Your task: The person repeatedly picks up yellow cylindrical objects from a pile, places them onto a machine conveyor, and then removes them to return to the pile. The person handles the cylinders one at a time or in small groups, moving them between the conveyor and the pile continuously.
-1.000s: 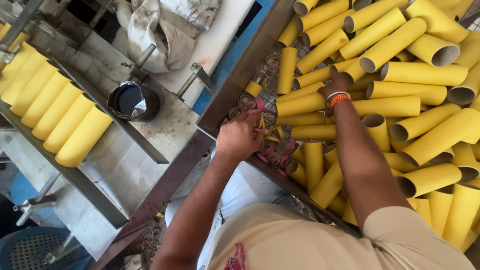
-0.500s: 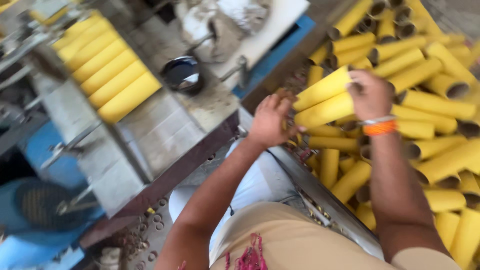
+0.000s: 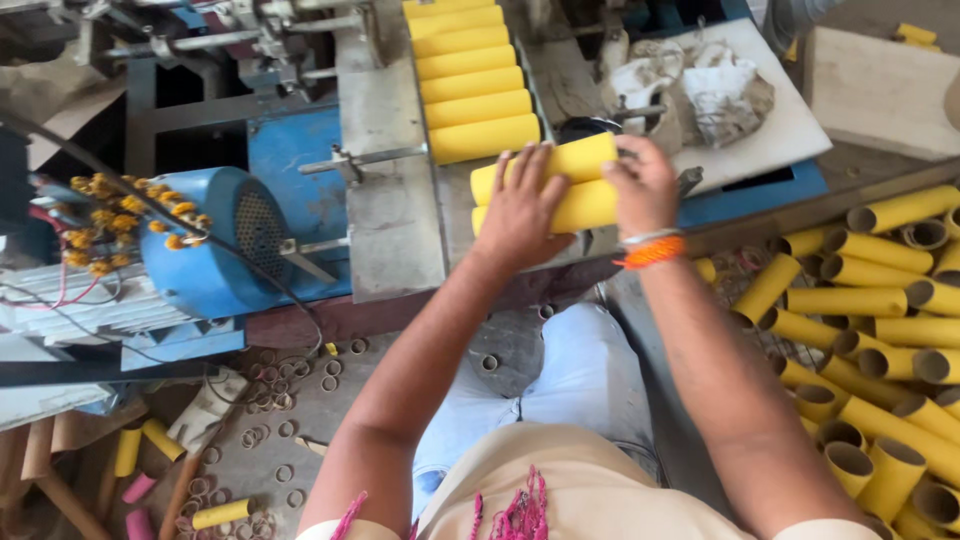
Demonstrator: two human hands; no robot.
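Holding two yellow tubes (image 3: 585,185) between them, the left hand (image 3: 522,210) and right hand (image 3: 640,185) keep a closed grip above the surface (image 3: 395,230), just beside the tube row (image 3: 470,75); rags (image 3: 700,85) lie behind, loose tubes (image 3: 880,310) crowd right.

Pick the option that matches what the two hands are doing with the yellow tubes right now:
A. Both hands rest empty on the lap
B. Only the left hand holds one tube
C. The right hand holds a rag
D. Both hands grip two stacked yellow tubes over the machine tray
D: the left hand and right hand together clasp two stacked yellow tubes beside the row of tubes on the machine tray.
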